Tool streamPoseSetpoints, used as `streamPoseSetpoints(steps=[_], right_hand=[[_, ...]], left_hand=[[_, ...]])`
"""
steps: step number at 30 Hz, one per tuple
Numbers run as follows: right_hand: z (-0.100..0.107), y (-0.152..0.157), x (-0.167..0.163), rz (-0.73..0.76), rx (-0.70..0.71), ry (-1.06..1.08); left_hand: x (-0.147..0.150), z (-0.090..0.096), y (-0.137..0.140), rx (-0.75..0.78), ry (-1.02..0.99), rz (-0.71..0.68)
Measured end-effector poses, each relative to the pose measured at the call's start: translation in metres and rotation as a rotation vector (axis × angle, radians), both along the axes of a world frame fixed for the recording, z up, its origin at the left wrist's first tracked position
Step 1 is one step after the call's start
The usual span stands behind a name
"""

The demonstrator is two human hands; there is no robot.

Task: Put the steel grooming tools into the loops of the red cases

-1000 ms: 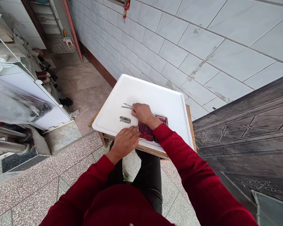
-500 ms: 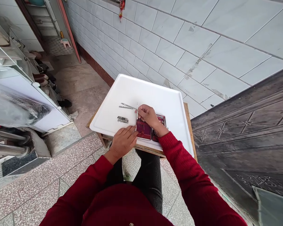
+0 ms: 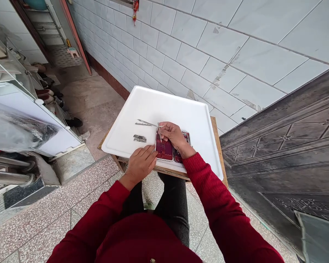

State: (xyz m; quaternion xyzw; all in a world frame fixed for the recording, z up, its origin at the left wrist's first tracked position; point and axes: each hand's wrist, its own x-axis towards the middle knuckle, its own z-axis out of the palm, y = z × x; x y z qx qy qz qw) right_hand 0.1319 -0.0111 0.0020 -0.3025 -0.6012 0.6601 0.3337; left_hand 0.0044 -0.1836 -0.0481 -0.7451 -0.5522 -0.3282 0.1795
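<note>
An open manicure case (image 3: 164, 152) with a dark red lining lies near the front of the white tray (image 3: 115, 142). Several slim metal tools stand in its left half. My right hand (image 3: 171, 134) is over the case, pinching a thin silver manicure tool (image 3: 158, 128) between thumb and fingers; its lower end points at the slots. My left hand (image 3: 141, 160) rests flat, fingers stretched, with its fingertips touching the case's left edge. Left of the case lie nail clippers (image 3: 139, 138) and a thin silver V-shaped piece (image 3: 144, 122), possibly tweezers. My right hand and wrist partly cover the case's right half.
The tray sits on a small wooden table (image 3: 217, 140). A tiled wall (image 3: 164, 54) rises behind it, and a dark patterned metal door (image 3: 276, 142) stands to the right. On the left is a rack (image 3: 30, 120) with shoes. My legs are under the table's front edge.
The thin tool has moved from beside the case's left edge to over its slots and is tilted more. My left hand stays at the case's edge. The whole view has shifted slightly.
</note>
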Motion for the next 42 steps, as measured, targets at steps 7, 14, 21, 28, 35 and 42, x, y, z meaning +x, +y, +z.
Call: streamPoseSetpoints(steps=[7,14,21,28,35,42], right_hand=[[0.000,0.003,0.005,-0.022,0.040,0.020],[-0.009,0.016,0.012,-0.123,0.161,-0.070],[-0.016,0.021,0.017,-0.240,0.313,-0.194],[-0.020,0.022,0.023,-0.291,0.396,-0.283],[-0.019,0.022,0.022,-0.296,0.390,-0.297],[-0.018,0.022,0.023,-0.292,0.377,-0.326]], left_hand=[[0.000,-0.002,0.000,-0.020,-0.020,-0.005],[0.000,-0.001,0.000,-0.037,-0.021,0.002],[0.000,-0.002,0.000,-0.075,-0.040,-0.011],[0.000,0.000,0.001,-0.029,-0.008,0.004],[0.000,0.001,0.001,-0.024,-0.019,-0.006],[0.000,-0.001,0.002,-0.035,-0.032,-0.007]])
